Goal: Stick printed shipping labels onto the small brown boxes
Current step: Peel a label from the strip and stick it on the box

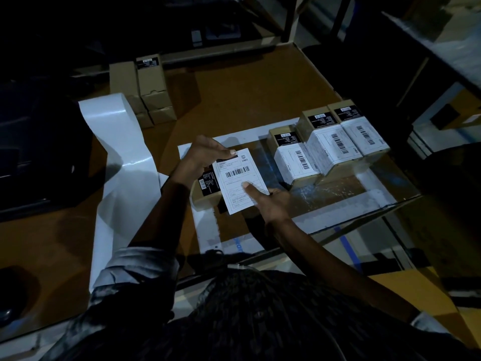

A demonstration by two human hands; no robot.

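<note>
Left hand point(201, 156) pinches the label point(240, 179) top while the right hand point(268, 201) presses it down, lining it up over the box point(205, 192).

The label point(240, 179) covers most of the box point(205, 192) beneath it. Its fine print is too small to read. The left hand point(203, 158) hides the label's upper-left corner.
</note>
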